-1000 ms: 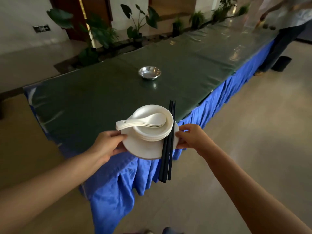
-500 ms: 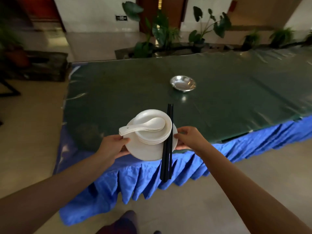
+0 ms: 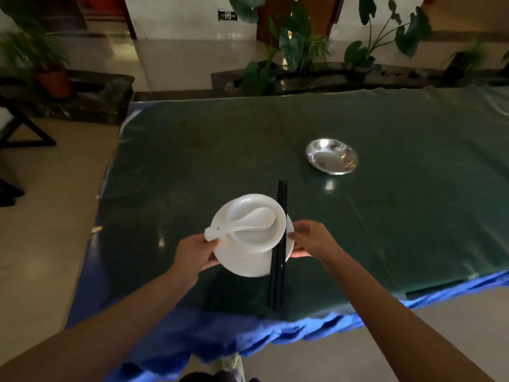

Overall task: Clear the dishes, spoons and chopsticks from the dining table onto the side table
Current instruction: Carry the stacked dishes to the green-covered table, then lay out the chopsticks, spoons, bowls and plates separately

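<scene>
Left hand [image 3: 192, 252] and right hand [image 3: 311, 241] grip opposite rims of the plate [image 3: 248, 260], fingers closed; bowls [image 3: 256, 232], spoon [image 3: 242, 224] and chopsticks [image 3: 278, 260] ride between them, over the table [image 3: 192, 166]; a steel dish [image 3: 331, 156] lies beyond the fingertips; judged nearly delivered, not yet set down.

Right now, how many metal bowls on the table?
1. The metal bowl sits alone on the green table, beyond and right of the white stack both hands hold. Nothing seems to hide another.
</scene>
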Motion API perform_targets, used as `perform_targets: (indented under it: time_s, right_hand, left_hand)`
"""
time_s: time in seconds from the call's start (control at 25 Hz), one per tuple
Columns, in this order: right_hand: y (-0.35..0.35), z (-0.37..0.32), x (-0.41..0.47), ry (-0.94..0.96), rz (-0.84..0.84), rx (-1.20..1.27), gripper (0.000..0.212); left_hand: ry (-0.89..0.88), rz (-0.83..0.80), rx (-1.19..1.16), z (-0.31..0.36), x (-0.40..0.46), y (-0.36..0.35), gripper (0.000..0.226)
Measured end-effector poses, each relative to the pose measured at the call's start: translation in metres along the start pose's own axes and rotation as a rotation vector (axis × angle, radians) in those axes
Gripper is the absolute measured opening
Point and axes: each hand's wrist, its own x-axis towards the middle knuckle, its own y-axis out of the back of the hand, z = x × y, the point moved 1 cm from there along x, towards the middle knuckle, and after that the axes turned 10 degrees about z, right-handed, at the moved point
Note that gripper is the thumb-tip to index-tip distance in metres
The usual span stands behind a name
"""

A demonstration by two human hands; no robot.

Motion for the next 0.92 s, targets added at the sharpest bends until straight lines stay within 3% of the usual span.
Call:
perform_targets:
  time_s: [0.56,0.92]
  right_hand:
    - [-0.013,0.030,0.178,-0.108,-0.057,-0.141,0.024]
    - [-0.011,0.043,0.202,-0.075,-0.114,-0.301,0.020]
  left_hand:
    - [0.025,0.045,0.087,-0.023,0.134,-0.081,0.024]
    - [-0.155,-0.036,0.383,-0.031,0.154,-0.088,0.040]
